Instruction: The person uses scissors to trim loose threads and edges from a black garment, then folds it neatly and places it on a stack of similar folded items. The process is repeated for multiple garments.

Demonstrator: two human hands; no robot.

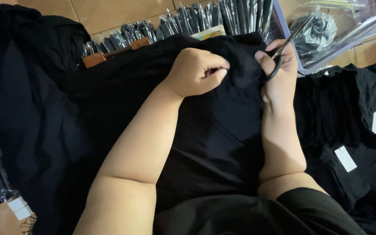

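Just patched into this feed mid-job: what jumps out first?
Dead centre, both hands work on a black garment spread across the lap: the left hand pinches a fold of the fabric, and the right hand holds small scissors at it. Behind them, a row of plastic-wrapped dark packets lines the top edge. To the right lies a pile of black clothes with white tags.

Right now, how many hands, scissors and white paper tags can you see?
Bare hands: 2, the left hand pinching the black cloth garment and the right hand holding the scissors
Black-handled metal scissors: 1
White paper tags: 4, at and
Total: 7
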